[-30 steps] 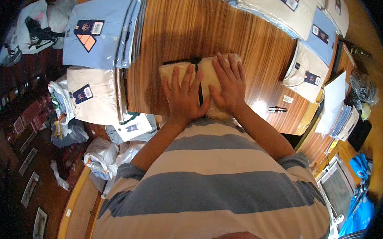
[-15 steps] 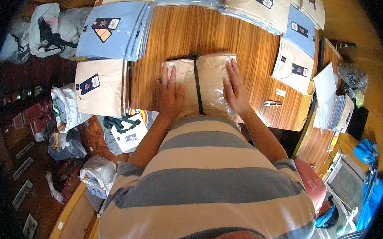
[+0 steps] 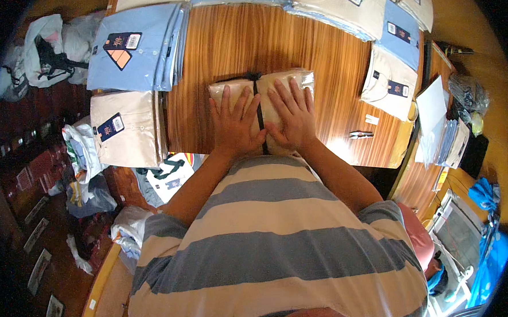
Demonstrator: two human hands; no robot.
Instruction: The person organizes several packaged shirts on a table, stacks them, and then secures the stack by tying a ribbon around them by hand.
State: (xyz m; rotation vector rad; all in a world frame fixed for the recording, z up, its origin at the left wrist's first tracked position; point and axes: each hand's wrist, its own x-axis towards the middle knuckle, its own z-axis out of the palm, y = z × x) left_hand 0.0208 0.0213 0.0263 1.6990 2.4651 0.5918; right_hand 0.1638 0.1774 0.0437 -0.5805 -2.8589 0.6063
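Note:
A bundle of folded beige garments in clear plastic [image 3: 266, 84] lies on the wooden table close to my body. A black strap [image 3: 258, 101], knotted at the far edge, runs across its middle. My left hand [image 3: 234, 125] rests flat on the left half, fingers spread and pointing away. On the right half lies my right hand [image 3: 292, 117], its fingers also stretched out. Both thumbs come near each other beside the strap. Neither hand grips anything, and the palms hide much of the bundle.
Stacks of packed blue shirts [image 3: 136, 55] and beige shirts [image 3: 128, 143] stand at the left. More packed shirts [image 3: 389, 85] line the right and far edges. A small metal tool [image 3: 361, 134] lies on the wooden table [image 3: 230, 42]. Plastic bags [image 3: 46, 49] sit at the far left.
My hands have moved inward from the bundle's sides to flat on its top, beside the strap. The view has shifted slightly.

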